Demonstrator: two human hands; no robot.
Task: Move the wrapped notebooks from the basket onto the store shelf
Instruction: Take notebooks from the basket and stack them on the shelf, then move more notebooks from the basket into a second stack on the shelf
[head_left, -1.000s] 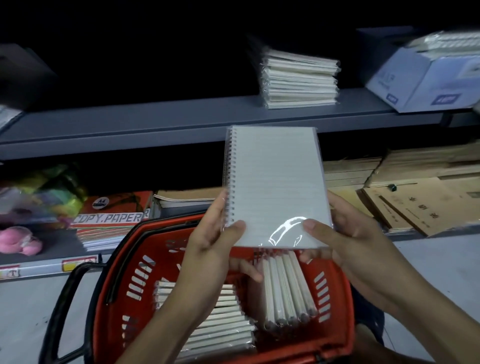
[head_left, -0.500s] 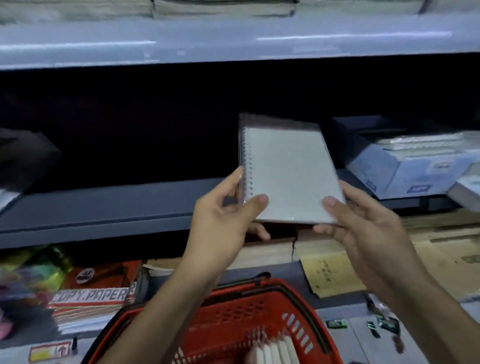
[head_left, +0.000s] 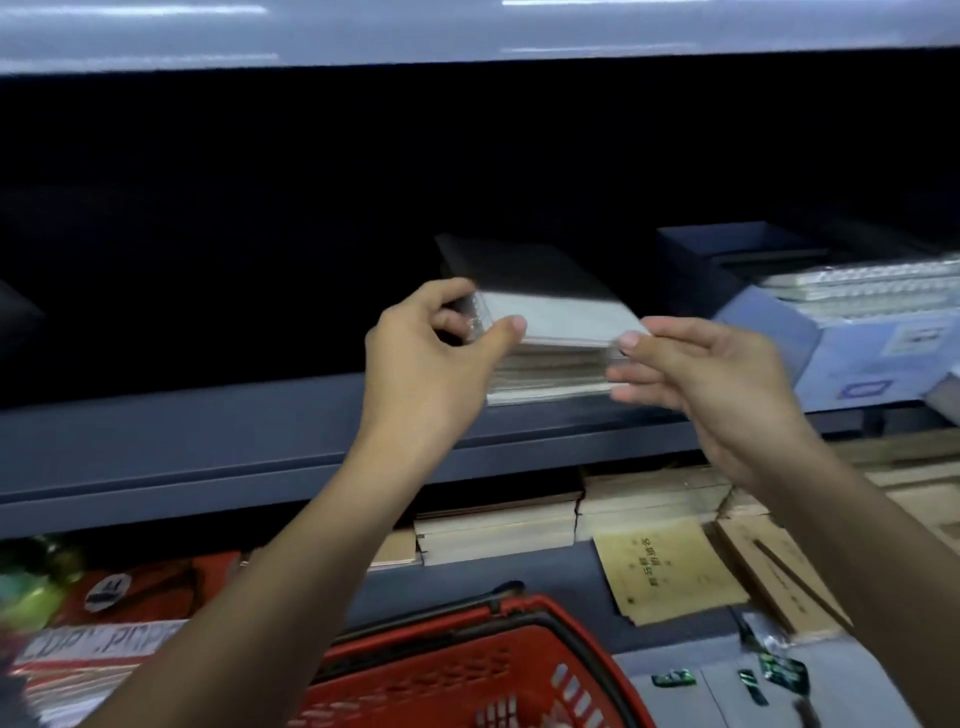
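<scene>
A wrapped spiral notebook (head_left: 550, 312) lies nearly flat on top of a stack of wrapped notebooks (head_left: 545, 371) on the grey middle shelf (head_left: 234, 431). My left hand (head_left: 431, 364) pinches its spiral-bound near-left corner between thumb and fingers. My right hand (head_left: 696, 374) holds the near-right corner, thumb on top and fingers spread below, blurred. The red basket (head_left: 467, 670) shows at the bottom; its contents are mostly out of view.
A blue-white carton (head_left: 841, 332) of wrapped goods stands right of the stack. The shelf left of the stack is dark and bare. Below lie brown paper pads (head_left: 670, 577), stacked pads (head_left: 498, 530) and copy paper packs (head_left: 104, 649). Another shelf edge (head_left: 467, 31) runs overhead.
The notebook went from upright over the basket up to the middle shelf and now lies flat on the stack. Both hands rose with it; the view tilted upward.
</scene>
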